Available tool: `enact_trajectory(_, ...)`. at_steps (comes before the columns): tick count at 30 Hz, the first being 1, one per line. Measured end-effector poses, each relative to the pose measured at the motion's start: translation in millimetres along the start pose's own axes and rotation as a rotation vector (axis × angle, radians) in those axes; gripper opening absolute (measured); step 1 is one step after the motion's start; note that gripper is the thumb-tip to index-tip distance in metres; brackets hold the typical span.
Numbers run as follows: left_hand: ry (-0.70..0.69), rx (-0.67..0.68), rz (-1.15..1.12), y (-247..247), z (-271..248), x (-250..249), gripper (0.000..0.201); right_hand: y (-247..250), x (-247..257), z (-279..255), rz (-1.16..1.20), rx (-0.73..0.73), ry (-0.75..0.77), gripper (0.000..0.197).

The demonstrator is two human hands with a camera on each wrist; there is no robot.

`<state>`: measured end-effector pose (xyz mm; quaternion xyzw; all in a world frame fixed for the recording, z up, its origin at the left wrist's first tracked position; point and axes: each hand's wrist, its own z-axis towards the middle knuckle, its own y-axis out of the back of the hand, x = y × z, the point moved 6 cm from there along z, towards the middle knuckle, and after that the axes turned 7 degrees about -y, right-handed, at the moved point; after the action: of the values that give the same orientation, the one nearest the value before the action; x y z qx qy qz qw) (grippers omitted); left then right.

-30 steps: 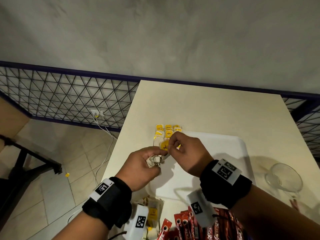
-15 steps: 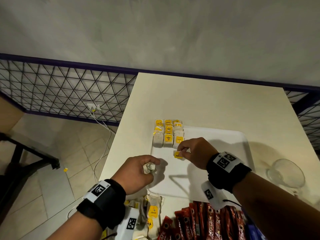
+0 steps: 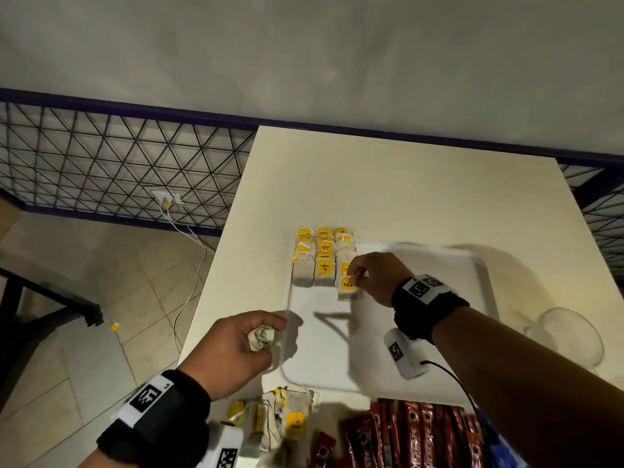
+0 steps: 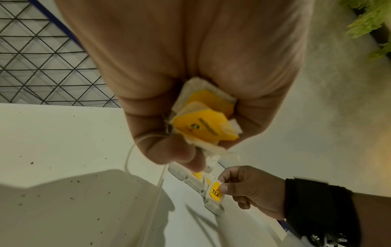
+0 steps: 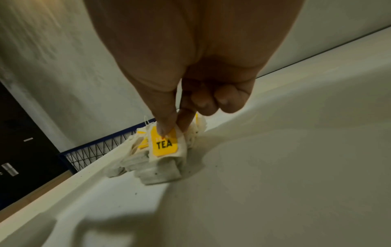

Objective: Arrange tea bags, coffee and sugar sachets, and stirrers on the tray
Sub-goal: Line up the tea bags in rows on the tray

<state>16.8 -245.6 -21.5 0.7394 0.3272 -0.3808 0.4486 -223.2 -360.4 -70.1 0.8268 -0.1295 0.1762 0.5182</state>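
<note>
Tea bags fill your left hand (image 3: 233, 346), fingers curled round a crumpled bundle (image 4: 204, 120) of them, held above the table's left edge just beside the tray (image 3: 422, 332); one loose string dangles below the fist. Below that hand, near the table's front edge, more loose tea bags (image 3: 287, 413) wait in a heap. Further right, at the tray's far left corner, the arranged rows (image 3: 320, 258) sit close together. Your right hand (image 3: 378, 276) pinches the newest tea bag (image 5: 164, 143) between thumb and forefinger at its top edge, over the yellow TEA tag, with the bag's lower end resting on the tray at the near end of the right-hand row. Right of the heap lie red coffee sachets (image 3: 415, 434), untouched.

These bags look feather-light, soft and easily crushed, and the strings probably tangle. Take each by its tag or top seam, lightly, and set it down rather than dropping it, so neighbours don't shift.
</note>
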Motion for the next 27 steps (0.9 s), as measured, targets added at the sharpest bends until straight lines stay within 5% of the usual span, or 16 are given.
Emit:
enact_trajectory(11, 0.04, -0.022, -0.138, -3, 0, 5, 0.039, -3, -7, 13, -0.059, -0.016, -0.123, 0.013)
enact_trajectory(15, 0.084, -0.143, -0.557, -3, 0, 6, 0.025, 7, 0, 6, -0.079, -0.077, -0.138, 0.024)
enact_trajectory(20, 0.271, -0.208, -1.395, -23, 4, 4, 0.045, 19, 55, -30, 0.225, -0.157, 0.157, 0.011)
enact_trajectory(23, 0.253, -0.212, -1.561, -28, 5, -6, 0.054, 23, 93, -65, 0.36, -0.168, 0.415, 0.008)
enact_trajectory(27, 0.237, -0.206, -1.649, -34, 5, -18, 0.026, 18, 124, -94, 0.306, -0.162, 0.693, 0.026)
